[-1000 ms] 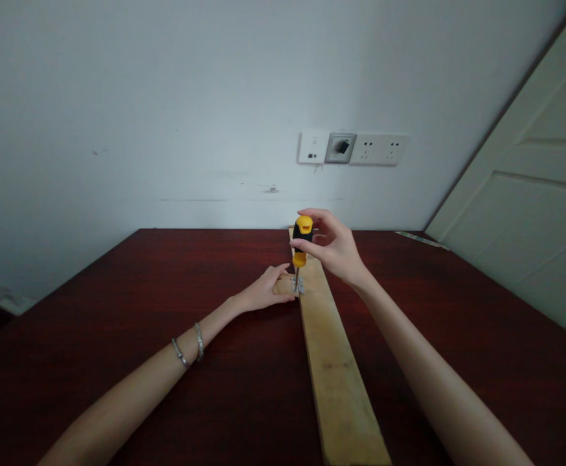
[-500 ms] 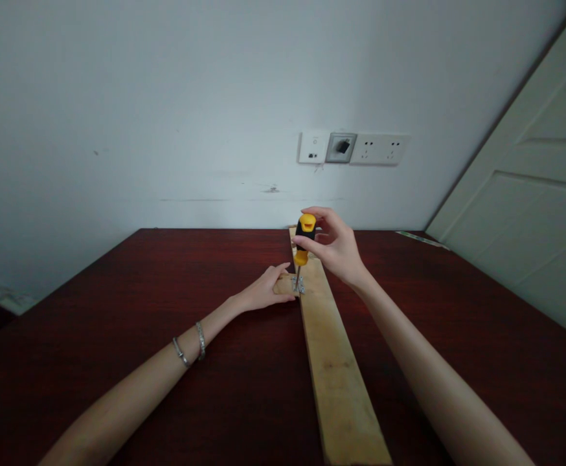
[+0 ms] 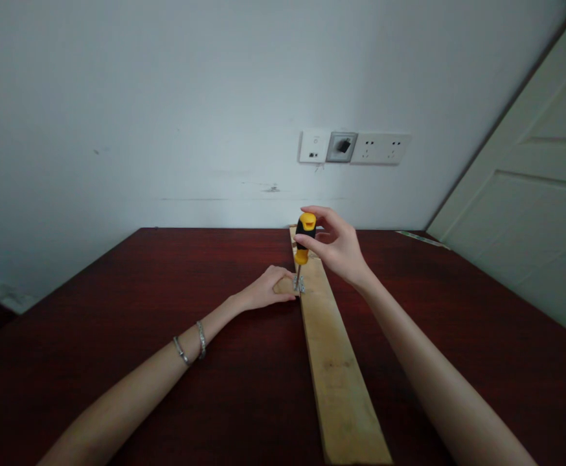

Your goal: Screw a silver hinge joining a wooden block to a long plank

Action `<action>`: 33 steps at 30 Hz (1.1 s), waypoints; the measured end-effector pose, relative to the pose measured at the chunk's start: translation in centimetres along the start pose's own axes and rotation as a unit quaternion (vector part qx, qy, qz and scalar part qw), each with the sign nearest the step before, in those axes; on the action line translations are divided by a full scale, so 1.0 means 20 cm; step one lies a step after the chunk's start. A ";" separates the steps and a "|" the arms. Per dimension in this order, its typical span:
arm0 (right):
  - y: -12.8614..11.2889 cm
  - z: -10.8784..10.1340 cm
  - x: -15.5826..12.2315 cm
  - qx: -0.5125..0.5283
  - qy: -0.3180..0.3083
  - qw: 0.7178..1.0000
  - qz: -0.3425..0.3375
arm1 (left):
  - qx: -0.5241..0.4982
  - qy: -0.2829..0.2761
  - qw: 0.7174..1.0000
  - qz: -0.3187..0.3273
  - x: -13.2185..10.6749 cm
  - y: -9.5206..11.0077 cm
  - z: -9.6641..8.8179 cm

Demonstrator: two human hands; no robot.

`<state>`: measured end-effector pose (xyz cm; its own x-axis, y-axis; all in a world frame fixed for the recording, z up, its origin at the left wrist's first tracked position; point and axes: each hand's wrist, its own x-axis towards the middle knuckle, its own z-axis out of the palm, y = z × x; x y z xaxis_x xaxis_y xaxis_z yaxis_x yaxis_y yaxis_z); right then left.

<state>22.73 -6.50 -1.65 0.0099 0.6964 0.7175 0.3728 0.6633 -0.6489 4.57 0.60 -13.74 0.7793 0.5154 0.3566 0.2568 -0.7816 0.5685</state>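
My right hand (image 3: 339, 249) is closed around the handle of a yellow and black screwdriver (image 3: 305, 234), held almost upright. Its shaft points down at a small silver hinge (image 3: 301, 283), and the tip seems to meet the hinge's left leaf. The hinge lies across the joint between a small wood block (image 3: 283, 286) and a long wooden plank (image 3: 334, 349). My left hand (image 3: 266, 288) grips the block from the left, thumb and fingers on its two sides, against the plank's edge. Any screw under the tip is too small to make out.
The plank lies lengthwise on a dark red tabletop (image 3: 190, 395), reaching towards the wall (image 3: 190, 116). Wall sockets (image 3: 380, 149) with a black plug (image 3: 344, 146) sit above the table. A pale panelled door (image 3: 530, 194) stands at the right; a thin strip (image 3: 421, 239) lies near it.
The fingers of my left hand have closed in over the block near the hinge. My right hand and the screwdriver stay almost in the same place.
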 end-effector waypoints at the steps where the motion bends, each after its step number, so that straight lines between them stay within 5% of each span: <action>1: 0.00 0.00 0.00 -0.003 0.001 1.000 -0.002 | 0.000 -0.004 1.000 0.003 0.00 0.00 0.00; 33: -0.04 -0.03 0.01 -0.059 0.089 0.994 -0.037 | 0.008 -0.005 1.000 0.004 0.00 -0.01 0.01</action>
<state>22.96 -6.97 -0.89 0.1387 0.5800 0.8027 0.4843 0.6673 -0.5659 4.61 0.71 -14.10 0.7876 0.5051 0.3530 0.2592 -0.7913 0.5538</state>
